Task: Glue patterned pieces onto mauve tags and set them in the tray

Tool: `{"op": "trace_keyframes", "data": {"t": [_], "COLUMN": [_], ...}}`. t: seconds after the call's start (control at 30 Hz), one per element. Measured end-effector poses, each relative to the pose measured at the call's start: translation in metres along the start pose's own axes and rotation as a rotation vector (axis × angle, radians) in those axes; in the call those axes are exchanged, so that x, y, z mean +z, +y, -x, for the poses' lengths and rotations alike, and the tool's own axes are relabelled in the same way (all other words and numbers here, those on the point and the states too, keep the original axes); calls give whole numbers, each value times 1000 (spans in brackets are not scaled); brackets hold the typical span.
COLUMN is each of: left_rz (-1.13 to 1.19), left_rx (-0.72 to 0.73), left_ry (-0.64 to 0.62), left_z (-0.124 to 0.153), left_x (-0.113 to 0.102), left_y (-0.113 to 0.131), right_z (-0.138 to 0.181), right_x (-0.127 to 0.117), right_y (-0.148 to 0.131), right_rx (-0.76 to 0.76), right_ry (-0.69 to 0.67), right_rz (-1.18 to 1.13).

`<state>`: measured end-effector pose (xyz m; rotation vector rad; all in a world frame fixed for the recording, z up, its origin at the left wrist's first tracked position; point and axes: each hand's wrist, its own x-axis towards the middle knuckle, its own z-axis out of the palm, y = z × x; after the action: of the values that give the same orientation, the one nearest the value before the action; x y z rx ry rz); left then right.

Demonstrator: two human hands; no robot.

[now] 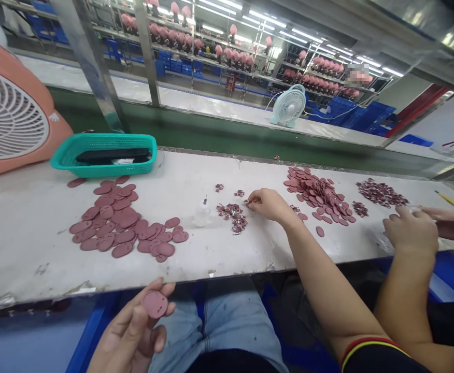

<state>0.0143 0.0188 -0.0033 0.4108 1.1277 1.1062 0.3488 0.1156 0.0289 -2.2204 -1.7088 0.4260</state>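
My left hand [136, 324] is closed in front of the table edge, above my lap. Its thumb and fingers grip a flat dusky-pink oval disc [155, 304] with small holes. Over the table, my right hand [266, 204] pinches a small dark-red part [247, 202] at the edge of a little heap of similar parts [232, 215] with shiny bits. Left of that heap stands a small see-through bottle [202, 215] with a thin needle tip. A wide pile of oval discs [114, 217] covers the table's left side.
A teal basket [104, 171] holding dark items stands behind the left pile, beside an orange fan [13, 103]. Another disc pile [320, 194] and a heap of small parts [380, 192] lie rightward. A co-worker's hands [411, 228] are at far right, near a yellow pen-like tool [450, 201].
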Motion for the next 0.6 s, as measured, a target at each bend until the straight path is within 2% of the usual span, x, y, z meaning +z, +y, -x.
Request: {"op": "trace_keyframes", "data": {"t": [0.1,0.17,0.23,0.27,0.33,0.4,0.5,0.6], "left_rz": [-4,-18,-24,-20,-12,-16,-39,-60], "left_rx": [-32,-59,-90,-106,-134,-159,-174,-170], "left_ry": [-7,-22,-51,-70,-120,-199,-313,-344], "left_z": [7,13,17,18,18,17,16,16], "left_x": [7,11,14,15,13,7,-2,-6], "left_y": [3,5,7,7,7,6,6,8], "right_z": [34,64,94,107,125,134,136,134], "right_x": [-4,-1,5,8,15,20,25,27], "right_y": [-18,-38,-62,-74,-95,-109,-119,-120], "right_rx": [-57,-126,-258,-313,-406,-480,-569,-624], "right_ry": [114,114,26,-66,-220,-268,-229,-234], "right_rz": [-151,-312,-632,-758,-885,-829,-707,-630]}}
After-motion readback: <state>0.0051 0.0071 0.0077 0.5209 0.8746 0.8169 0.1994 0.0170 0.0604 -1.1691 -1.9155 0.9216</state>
